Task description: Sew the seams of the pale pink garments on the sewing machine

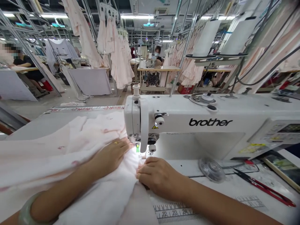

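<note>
Pale pink fabric runs to the presser foot of a sewing machine. At the machine's front, the left hand lies open on the cloth and the right hand presses a fold, neither clenched, apparently to keep the layers flat. The foot and cloth hide the stitching point. Red snips lie before the machine's right end.

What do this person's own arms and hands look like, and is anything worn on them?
Both forearms are bare, with no sleeves or gloves. The left hand wears a gold ring on one finger, and a pale green bangle circles the left wrist. The right hand shows no jewellery.
</note>
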Tool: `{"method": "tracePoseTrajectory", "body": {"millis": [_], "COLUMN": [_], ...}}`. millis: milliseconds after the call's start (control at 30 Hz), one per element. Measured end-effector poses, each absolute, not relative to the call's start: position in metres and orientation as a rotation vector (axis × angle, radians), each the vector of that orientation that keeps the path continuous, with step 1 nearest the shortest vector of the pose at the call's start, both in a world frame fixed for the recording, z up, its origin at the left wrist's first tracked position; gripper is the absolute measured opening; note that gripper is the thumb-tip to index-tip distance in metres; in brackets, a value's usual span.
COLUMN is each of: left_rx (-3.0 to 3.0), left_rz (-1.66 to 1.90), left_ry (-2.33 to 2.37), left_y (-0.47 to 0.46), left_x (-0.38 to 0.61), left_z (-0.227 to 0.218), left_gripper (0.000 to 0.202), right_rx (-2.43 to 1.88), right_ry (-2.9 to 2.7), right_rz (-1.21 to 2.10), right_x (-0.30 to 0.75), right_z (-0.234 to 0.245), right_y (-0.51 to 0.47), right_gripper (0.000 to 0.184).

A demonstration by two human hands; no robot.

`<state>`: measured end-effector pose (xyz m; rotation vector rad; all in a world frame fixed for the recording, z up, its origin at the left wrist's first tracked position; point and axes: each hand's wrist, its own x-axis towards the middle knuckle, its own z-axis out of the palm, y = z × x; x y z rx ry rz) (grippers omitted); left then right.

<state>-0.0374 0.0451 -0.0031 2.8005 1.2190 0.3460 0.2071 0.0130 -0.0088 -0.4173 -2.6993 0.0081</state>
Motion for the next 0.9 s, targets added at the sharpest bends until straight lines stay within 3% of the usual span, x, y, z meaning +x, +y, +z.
{"method": "tracePoseTrajectory", "body": {"millis": [133,467,700,900], "left_rx": [2.762,2.650,2.435,2.321], "left_rz": [0.296,0.154,0.471,0.732], "left_ry": [1.260,1.360,1.498,1.330], "left_y": [0.058,0.031,-0.028,-0.011], "left_x": [-0.034,-0.016,-0.004,-0.013], "left_z": [0.009,0.057,0.020,-0.001], "left_gripper": [0.034,0.040,0.019,0.034], "right_rx": [-0.475,-0.578,-0.673,-0.639], "right_ry": [-2.724,-2.573,-2.475,-2.542], "right_rz": [0.019,0.220,0.319,0.175], "right_x": [0.202,0.208,0.225,0.210], "right_z": [-0.013,-0.012,0.000,-0.007], "right_y": [0.024,0.025,0.027,0.029], "right_gripper": [0.021,0.012,0.011,0.018]}}
